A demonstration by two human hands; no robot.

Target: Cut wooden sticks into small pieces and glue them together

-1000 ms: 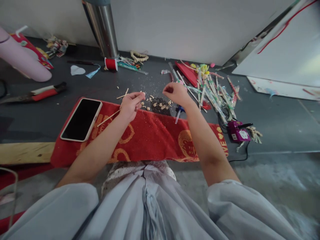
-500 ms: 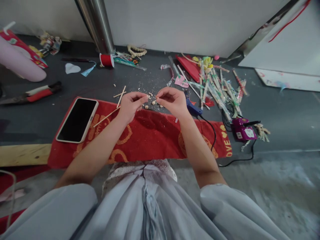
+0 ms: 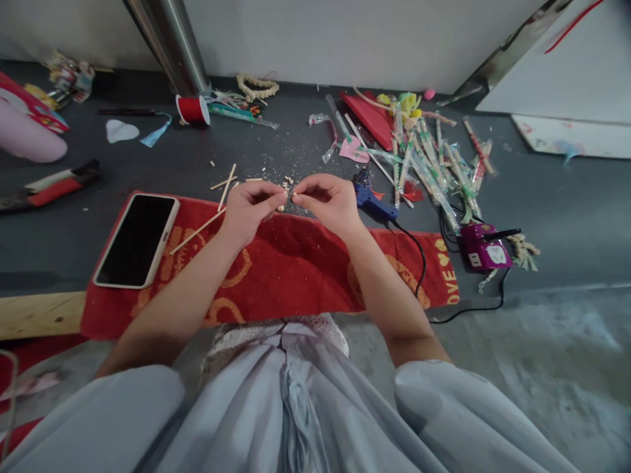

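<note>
My left hand (image 3: pixel 254 207) and my right hand (image 3: pixel 328 200) meet nearly tip to tip over the far edge of a red towel (image 3: pixel 300 269). Each pinches with thumb and forefinger. A tiny pale bit shows at the fingertips of each, too small to name. Small pale crumbs and chips (image 3: pixel 288 180) lie on the dark table just beyond the fingers. Thin wooden sticks (image 3: pixel 227 187) lie left of my left hand, one reaching onto the towel. Right of my right hand rests a blue glue gun (image 3: pixel 374 202) with a black cord.
A phone (image 3: pixel 137 240) lies on the towel's left end. Pliers with red grips (image 3: pixel 54 189) and a spool of red thread (image 3: pixel 192 110) are farther left. Several wrapped sticks (image 3: pixel 428 164) are heaped at right, near a purple box (image 3: pixel 483 248).
My hands have come closer together, the fingertips now almost touching. The whole view has shifted slightly, with the left-side objects appearing farther left.
</note>
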